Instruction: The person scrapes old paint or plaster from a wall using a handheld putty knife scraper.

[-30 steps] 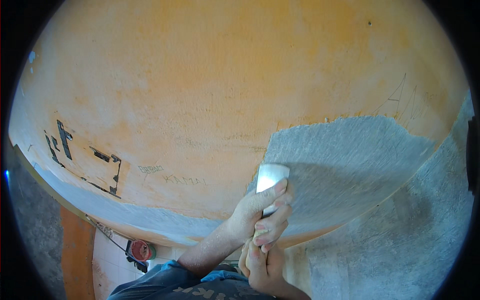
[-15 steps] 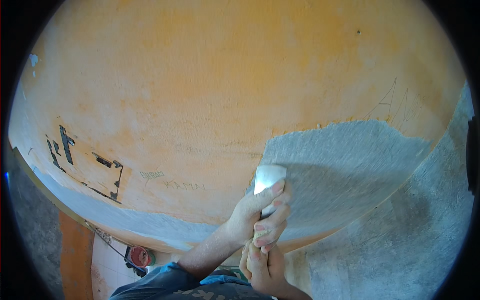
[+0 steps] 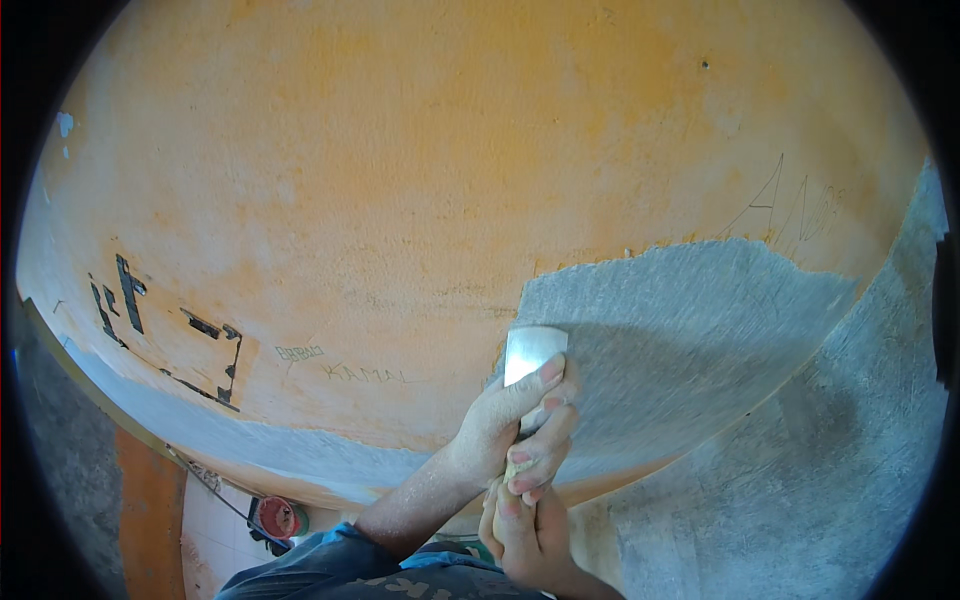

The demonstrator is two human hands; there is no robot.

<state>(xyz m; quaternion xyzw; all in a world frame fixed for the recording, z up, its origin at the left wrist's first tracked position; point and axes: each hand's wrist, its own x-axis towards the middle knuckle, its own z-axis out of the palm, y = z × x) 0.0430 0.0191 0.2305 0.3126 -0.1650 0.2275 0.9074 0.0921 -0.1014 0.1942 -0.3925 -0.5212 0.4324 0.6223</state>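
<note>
A scraper point(image 3: 537, 352) with a broad shiny metal blade stands upright against the orange-painted wall point(image 3: 400, 200). Its blade rests at the left border of a bare grey patch point(image 3: 680, 320), where the orange coat ends. My left hand point(image 3: 515, 425), dusted with pale powder, is closed around the neck of the scraper, its thumb pressed along the blade. Directly below, my right hand point(image 3: 528, 530) grips the lower end of the handle. Fingers hide most of the handle.
A grey bare wall point(image 3: 760, 490) meets the orange one at the right. Black tape strips point(image 3: 130, 290) and scratched marks are on the orange wall. At lower left, a reddish bucket point(image 3: 278, 517) stands on the pale tiled floor point(image 3: 215, 525), beside a thin rod point(image 3: 215, 490).
The whole view has shifted slightly, so the wall appears a little farther left. My grip is the same, and the blade stays near the same spot at the patch's edge.
</note>
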